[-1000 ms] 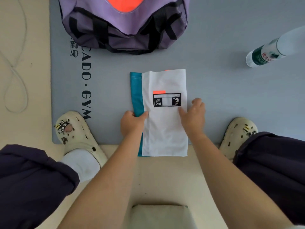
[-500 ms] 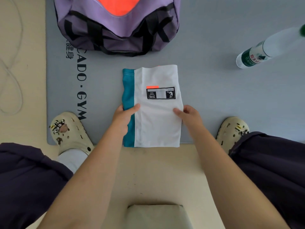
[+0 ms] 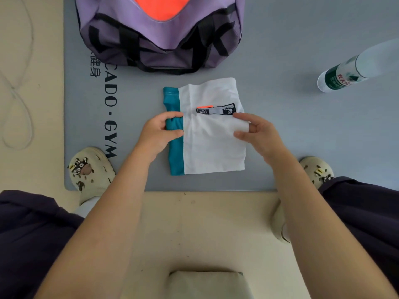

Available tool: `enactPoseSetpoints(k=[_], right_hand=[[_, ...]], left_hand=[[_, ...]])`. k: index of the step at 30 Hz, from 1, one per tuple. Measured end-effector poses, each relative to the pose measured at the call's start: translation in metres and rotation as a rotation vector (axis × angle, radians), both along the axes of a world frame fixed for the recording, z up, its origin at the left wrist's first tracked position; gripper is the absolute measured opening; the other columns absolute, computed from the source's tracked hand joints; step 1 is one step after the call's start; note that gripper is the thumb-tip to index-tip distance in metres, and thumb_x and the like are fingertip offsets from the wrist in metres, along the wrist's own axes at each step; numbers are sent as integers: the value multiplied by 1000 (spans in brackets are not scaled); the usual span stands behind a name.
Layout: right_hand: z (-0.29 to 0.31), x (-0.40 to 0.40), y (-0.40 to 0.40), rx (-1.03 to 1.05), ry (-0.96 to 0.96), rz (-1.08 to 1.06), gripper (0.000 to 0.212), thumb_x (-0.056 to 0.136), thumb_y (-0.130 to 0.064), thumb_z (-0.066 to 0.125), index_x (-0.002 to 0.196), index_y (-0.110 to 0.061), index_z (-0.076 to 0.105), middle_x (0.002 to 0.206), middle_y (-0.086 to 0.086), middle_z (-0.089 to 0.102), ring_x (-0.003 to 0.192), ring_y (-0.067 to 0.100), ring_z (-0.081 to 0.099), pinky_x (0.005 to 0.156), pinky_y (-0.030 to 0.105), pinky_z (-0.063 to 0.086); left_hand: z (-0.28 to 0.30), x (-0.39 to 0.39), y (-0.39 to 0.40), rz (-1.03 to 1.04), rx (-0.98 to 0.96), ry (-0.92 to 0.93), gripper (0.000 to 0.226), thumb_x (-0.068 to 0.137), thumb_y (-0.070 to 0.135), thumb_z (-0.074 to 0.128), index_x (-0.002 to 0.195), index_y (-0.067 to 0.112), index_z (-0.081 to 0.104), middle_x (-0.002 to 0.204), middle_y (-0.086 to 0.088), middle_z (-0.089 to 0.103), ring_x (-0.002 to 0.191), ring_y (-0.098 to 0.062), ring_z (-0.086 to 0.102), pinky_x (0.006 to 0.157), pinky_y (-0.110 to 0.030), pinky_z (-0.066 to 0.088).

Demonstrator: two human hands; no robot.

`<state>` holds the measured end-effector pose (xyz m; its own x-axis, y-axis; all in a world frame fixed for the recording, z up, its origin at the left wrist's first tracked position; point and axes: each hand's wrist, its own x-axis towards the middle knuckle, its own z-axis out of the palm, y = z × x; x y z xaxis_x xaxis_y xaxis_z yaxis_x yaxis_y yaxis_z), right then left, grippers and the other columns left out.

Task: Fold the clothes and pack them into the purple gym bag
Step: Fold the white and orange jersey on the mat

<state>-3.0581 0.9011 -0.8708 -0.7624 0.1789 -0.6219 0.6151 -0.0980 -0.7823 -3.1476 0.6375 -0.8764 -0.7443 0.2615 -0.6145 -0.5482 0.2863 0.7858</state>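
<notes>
A folded white garment (image 3: pixel 210 147) with a teal strip along its left side and a black label lies on the grey gym mat (image 3: pixel 302 137). My left hand (image 3: pixel 159 131) grips its teal left edge between thumb and fingers. My right hand (image 3: pixel 257 132) pinches the white right edge, which is bunched up between the fingertips. The purple gym bag (image 3: pixel 159 42) stands open just beyond the garment, with orange fabric (image 3: pixel 162 7) showing inside it.
A clear water bottle (image 3: pixel 354 67) with a green label lies on the mat at the right. My two cream clogs (image 3: pixel 90 169) (image 3: pixel 316 169) rest on the mat's near corners. A thin cord (image 3: pixel 17 93) loops on the floor at the left.
Both hands went from resting on the garment's sides to gripping them. The right edge is now lifted and crumpled, and the garment sits a little farther from me.
</notes>
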Motion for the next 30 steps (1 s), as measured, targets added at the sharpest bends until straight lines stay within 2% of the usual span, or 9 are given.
enactPoseSetpoints(k=[4, 7, 10, 13, 18, 20, 24, 26, 30], right_hand=[[4, -5, -4, 321, -57, 139, 49, 79, 3, 71, 119, -26, 66, 106, 7, 72, 97, 21, 69, 90, 32, 54], [6, -8, -8, 637, -42, 222, 37, 79, -9, 71, 111, -26, 71, 98, 0, 72, 91, 21, 65, 81, 26, 49], [12, -7, -7, 768, 25, 264, 27, 80, -13, 72, 105, -22, 74, 86, -1, 67, 83, 24, 61, 75, 30, 47], [18, -7, -1, 810, 110, 304, 25, 79, -13, 74, 104, -16, 75, 91, 5, 54, 86, 21, 53, 75, 27, 40], [35, -19, 17, 531, 76, 358, 18, 79, -17, 75, 96, -20, 72, 110, -6, 56, 100, 6, 53, 85, 15, 38], [43, -22, 24, 285, 34, 326, 12, 79, -21, 71, 89, -20, 66, 96, -7, 63, 87, 7, 58, 80, 22, 43], [43, -24, 24, -9, 49, 173, 4, 80, -24, 61, 80, -24, 58, 79, -7, 59, 76, 11, 56, 68, 27, 44], [39, -25, 20, -57, 13, 119, 6, 81, -30, 61, 81, -26, 56, 80, -8, 59, 73, 11, 56, 61, 26, 44], [19, -29, 13, -76, -16, -12, 19, 86, -35, 66, 99, -23, 60, 90, -3, 68, 79, 14, 64, 65, 30, 51]], left_hand=[[-5, 0, 6, -145, -302, 161, 44, 77, 0, 75, 113, 24, 68, 95, 4, 69, 81, -18, 66, 78, -30, 57], [-13, 2, 6, -130, -506, 308, 35, 78, 10, 77, 109, 23, 70, 85, 3, 64, 66, -11, 51, 69, -29, 48], [-14, 5, 5, -142, -564, 368, 30, 81, 15, 76, 110, 20, 72, 95, 2, 69, 73, -12, 54, 69, -25, 42], [-9, 2, 3, -189, -613, 403, 25, 84, 21, 73, 109, 17, 72, 99, 1, 68, 81, -16, 58, 72, -25, 42], [7, -19, -5, -287, -430, 306, 16, 85, 22, 72, 101, 18, 71, 122, 10, 51, 111, -7, 49, 96, -22, 37], [20, -27, -6, -224, -222, 124, 17, 79, 20, 69, 96, 18, 72, 118, 11, 62, 104, -4, 56, 90, -21, 39], [35, -35, 0, -23, 160, -86, 13, 74, 19, 60, 81, 17, 70, 79, 1, 68, 75, -12, 63, 67, -21, 48], [33, -35, 3, 29, 181, -102, 8, 77, 23, 63, 75, 26, 70, 77, 3, 70, 72, -11, 67, 60, -19, 51], [8, -32, 4, 122, 41, -94, 8, 86, 37, 66, 93, 32, 68, 96, 4, 75, 83, -12, 72, 65, -26, 54]])
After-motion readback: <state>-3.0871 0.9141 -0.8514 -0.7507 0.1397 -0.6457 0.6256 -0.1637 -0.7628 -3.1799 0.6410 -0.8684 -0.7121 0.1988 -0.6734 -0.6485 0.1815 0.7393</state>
